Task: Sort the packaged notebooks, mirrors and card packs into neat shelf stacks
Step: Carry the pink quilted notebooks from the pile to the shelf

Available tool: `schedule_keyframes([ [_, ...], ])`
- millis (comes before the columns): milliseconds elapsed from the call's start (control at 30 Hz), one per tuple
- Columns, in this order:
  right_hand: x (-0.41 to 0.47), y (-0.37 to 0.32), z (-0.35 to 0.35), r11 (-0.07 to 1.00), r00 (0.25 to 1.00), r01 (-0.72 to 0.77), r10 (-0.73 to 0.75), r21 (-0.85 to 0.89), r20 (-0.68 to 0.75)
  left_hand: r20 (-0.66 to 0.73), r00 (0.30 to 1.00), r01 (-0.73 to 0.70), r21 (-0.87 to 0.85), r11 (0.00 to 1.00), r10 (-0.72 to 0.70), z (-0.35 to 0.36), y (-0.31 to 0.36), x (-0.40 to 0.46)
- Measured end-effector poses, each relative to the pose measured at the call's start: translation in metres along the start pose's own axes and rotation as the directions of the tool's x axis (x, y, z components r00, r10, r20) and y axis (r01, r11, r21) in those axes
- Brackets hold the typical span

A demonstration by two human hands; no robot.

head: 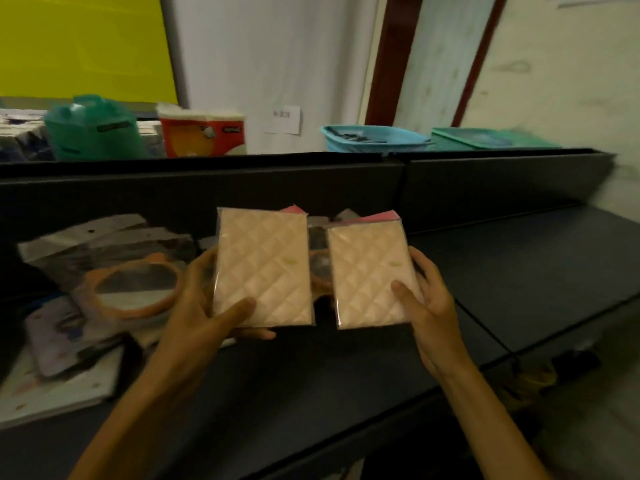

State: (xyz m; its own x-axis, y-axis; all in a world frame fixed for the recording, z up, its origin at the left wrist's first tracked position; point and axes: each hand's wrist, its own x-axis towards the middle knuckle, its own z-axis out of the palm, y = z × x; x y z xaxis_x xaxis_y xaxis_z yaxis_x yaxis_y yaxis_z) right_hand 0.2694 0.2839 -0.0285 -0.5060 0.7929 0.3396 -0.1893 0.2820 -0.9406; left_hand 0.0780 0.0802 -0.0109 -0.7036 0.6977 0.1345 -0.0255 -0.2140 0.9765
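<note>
Two bare forearms reach in from the bottom edge toward the dark shelf [519, 278], and the hands are held apart, each gripping its own packaged notebook above the shelf surface. The left hand [204, 306] holds the left quilted notebook [263, 268] at its lower left corner, thumb laid across the front cover and fingers curled behind the left edge and beneath the bottom. The right hand [429, 306] holds the right quilted notebook [372, 275] at its lower right corner, thumb pressed on the front and fingers wrapped round the right edge. Both notebooks are pale peach with a diamond-stitched cover, sealed in clear wrap, held side by side with a narrow gap between them, covers tilted up toward the camera. A pink edge shows behind the top of each. To the left, on the shelf, lies a loose pile: an orange-framed mirror [133, 289] in clear packaging rests on top, just beside the left hand, with grey card-backed packs [104, 237] behind it and a white notebook [59, 389] at the near edge of the pile. Another orange-rimmed item shows in the gap between the two held notebooks, too hidden to identify. Beyond the shelf's back wall stand a green plastic container [93, 133], a red and white pack [204, 133] and a blue basket [374, 138].
</note>
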Motion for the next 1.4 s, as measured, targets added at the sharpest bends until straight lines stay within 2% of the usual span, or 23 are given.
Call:
schedule_keyframes([
  [333, -0.032, 0.009, -0.234, 0.998, 0.978, -0.018, 0.005, -0.059, -0.207, 0.184, 0.982, 0.06, -0.059, 0.996, -0.049, 0.222, -0.055, -0.018],
  [467, -0.036, 0.015, -0.321, 0.997, 0.962, -0.042, 0.021, -0.072, -0.272, 0.224, 0.973, 0.05, -0.014, 0.999, -0.045, 0.307, -0.075, -0.025],
  [600, -0.031, 0.016, -0.389, 0.996, 0.946, -0.046, 0.018, -0.08, -0.323, 0.297, 0.951, 0.097, -0.039, 0.994, -0.081, 0.375, -0.088, -0.023],
  [867, -0.004, 0.044, -0.498, 0.996, 0.913, -0.053, 0.018, -0.075, -0.408, 0.347, 0.933, 0.122, -0.047, 0.991, -0.099, 0.493, -0.121, 0.007],
  [1067, 0.051, 0.061, -0.58, 0.991, 0.904, -0.06, 0.002, -0.121, -0.428, 0.357, 0.927, 0.15, -0.063, 0.987, -0.118, 0.582, -0.146, 0.055],
  [1267, 0.134, 0.072, -0.651, 0.982, 0.926, -0.09, 0.02, -0.168, -0.378, 0.354, 0.931, 0.139, -0.126, 0.982, -0.087, 0.667, -0.149, 0.106],
  [1400, 0.182, 0.087, -0.681, 0.981, 0.939, -0.122, 0.064, -0.152, -0.338, 0.325, 0.94, 0.142, -0.096, 0.985, -0.104, 0.703, -0.155, 0.133],
])
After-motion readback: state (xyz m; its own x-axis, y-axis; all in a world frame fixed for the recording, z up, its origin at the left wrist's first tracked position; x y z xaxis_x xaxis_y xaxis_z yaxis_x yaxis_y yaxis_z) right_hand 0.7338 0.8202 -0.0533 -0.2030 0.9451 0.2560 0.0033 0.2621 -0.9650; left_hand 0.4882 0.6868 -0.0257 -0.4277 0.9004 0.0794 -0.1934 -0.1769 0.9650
